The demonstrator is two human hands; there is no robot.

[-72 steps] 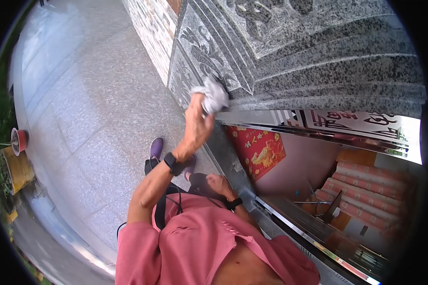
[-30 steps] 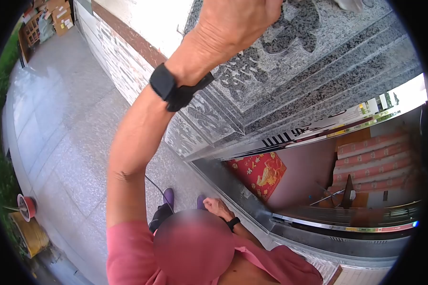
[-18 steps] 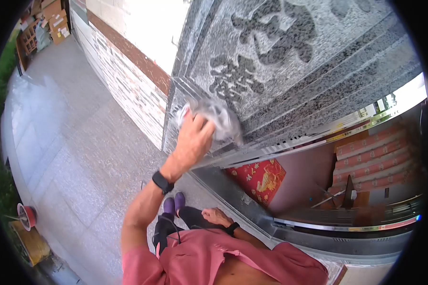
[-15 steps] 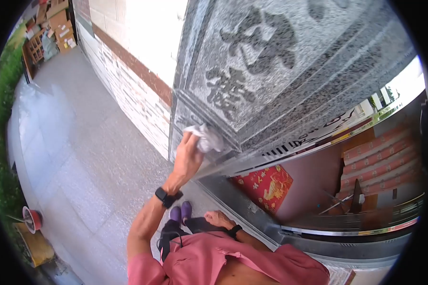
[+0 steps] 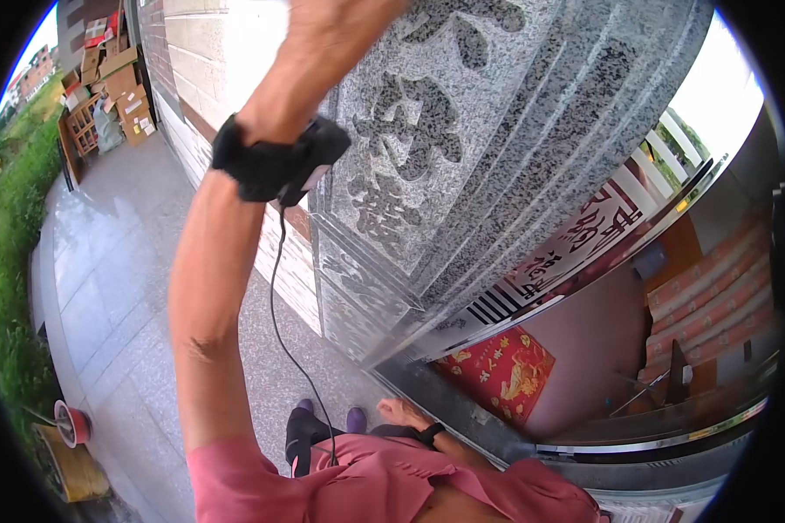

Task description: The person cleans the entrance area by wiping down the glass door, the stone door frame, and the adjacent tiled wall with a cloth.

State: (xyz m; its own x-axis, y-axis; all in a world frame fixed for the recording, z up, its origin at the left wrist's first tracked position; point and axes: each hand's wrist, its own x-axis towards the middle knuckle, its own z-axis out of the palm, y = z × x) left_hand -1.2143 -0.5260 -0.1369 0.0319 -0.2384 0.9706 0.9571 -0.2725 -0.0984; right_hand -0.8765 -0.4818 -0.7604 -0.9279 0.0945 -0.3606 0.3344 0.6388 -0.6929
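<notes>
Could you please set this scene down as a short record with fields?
Left hand: raised at the picture's top edge, fingers out of view
Right hand: low, near the pink shirt, nothing visible in it
Stone: grey, carved with dark characters
Mat: red with gold pattern
Shoes: purple
Boxes: piled, upper left

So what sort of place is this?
Looks like the outdoor entrance of a home or small shop, though I can't tell which. Carved stone with characters sits against a brick wall, and a paved walkway runs alongside, with grass at its edge.
</notes>
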